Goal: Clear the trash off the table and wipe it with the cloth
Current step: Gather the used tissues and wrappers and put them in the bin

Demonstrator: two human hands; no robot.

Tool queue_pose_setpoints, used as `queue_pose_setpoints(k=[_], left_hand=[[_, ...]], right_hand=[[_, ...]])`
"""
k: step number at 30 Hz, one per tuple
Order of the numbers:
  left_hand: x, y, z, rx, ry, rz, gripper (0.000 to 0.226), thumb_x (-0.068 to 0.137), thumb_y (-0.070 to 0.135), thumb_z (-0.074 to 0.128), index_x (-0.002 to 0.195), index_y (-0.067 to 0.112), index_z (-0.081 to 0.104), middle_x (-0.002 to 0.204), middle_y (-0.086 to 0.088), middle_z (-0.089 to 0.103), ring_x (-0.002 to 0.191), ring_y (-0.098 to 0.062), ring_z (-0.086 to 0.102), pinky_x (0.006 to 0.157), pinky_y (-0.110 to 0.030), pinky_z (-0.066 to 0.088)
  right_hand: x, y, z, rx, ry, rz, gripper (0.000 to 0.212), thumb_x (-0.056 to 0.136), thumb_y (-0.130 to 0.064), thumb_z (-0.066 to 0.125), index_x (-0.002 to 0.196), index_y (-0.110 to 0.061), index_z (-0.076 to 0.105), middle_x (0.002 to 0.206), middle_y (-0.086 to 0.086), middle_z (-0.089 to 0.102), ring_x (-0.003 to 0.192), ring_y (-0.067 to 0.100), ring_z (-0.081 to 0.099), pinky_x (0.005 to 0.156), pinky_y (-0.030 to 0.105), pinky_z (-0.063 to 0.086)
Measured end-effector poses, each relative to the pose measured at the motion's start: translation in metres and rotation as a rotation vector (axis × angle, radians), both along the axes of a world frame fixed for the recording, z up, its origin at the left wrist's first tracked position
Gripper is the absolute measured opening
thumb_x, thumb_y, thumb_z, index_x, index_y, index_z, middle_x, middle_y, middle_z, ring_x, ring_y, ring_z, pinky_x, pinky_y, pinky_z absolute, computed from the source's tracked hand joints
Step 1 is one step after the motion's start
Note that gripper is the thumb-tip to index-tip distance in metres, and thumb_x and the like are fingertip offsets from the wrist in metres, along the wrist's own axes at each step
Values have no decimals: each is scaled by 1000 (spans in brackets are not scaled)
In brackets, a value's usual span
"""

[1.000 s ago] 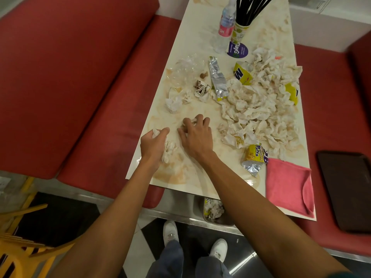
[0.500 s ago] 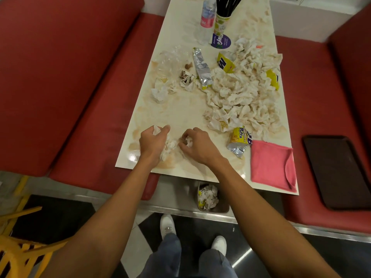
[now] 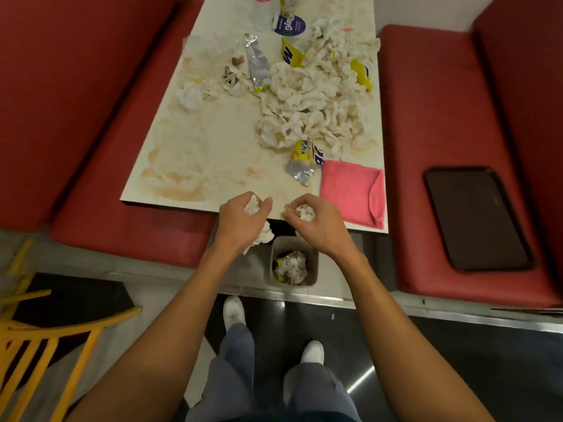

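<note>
Stained table [image 3: 213, 141], bin [image 3: 273, 260] below its near edge. Your left hand [image 3: 240, 220] and right hand [image 3: 316, 223] each clutch crumpled napkins [image 3: 252, 205]; centre both over the bin before letting go.

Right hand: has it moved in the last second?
Yes. The right hand, gripping tissue, pulled back from beyond the far edge of the pink cloth to level with its near edge.

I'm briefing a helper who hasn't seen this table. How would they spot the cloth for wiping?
Start at the long cream table between the red bench seats. At its near right corner, beside a crumpled yellow-and-silver snack wrapper, lies a folded pink cloth. It alone is flat and pink; its neighbours are crumpled white tissues and that wrapper.
</note>
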State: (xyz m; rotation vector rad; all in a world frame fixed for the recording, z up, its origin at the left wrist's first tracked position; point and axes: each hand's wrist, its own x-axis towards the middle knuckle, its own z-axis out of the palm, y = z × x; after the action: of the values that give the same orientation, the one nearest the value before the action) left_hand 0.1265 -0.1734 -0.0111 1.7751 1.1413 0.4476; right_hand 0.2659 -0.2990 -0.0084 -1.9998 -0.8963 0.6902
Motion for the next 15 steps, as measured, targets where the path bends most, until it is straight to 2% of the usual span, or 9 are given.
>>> queue_pose_setpoints(k=[4,5,8,10,12,15], left_hand=[[-1,-55,-16,3,42,-28,42,96,34,70,67,7,58,61,-6,60,55,-6,49,54,-16,37],[-2,-67,-22,1,59,-28,42,97,34,70,66,9,58,59,-3,60,55,-6,50,52,-15,36],[-2,-98,-38,-27,69,-13,39,97,33,70,65,15,59,58,5,60,56,-4,55,50,-13,36],[-2,-112,-51,-62,91,-24,37,98,33,70,67,13,61,62,2,62,59,-4,57,49,-12,37],[0,-121,-66,-96,125,-38,37,98,35,69,70,12,62,65,-2,63,59,-5,57,49,-12,37],[4,-127,-91,-177,178,-37,37,100,35,68,69,18,59,65,2,61,55,2,56,49,-11,36]], right_hand=[[-1,-53,-4,8,68,-19,11,91,-36,78,89,-26,72,92,-13,75,89,-1,68,80,20,53],[-2,-65,-7,-5,78,-19,11,91,-36,78,89,-27,72,91,-15,74,89,-1,67,80,20,53],[-6,-96,-22,-42,71,0,12,91,-38,77,90,-27,72,89,-16,72,88,-2,65,73,15,49],[-8,-113,-38,-74,80,-11,13,91,-38,77,91,-26,73,90,-13,73,89,0,65,73,13,49],[-10,-125,-58,-99,83,-26,13,91,-37,77,91,-25,73,91,-13,73,90,-3,64,73,5,42],[-10,-135,-92,-135,85,-40,11,93,-37,76,92,-27,72,94,-13,72,92,-2,62,74,0,37]])
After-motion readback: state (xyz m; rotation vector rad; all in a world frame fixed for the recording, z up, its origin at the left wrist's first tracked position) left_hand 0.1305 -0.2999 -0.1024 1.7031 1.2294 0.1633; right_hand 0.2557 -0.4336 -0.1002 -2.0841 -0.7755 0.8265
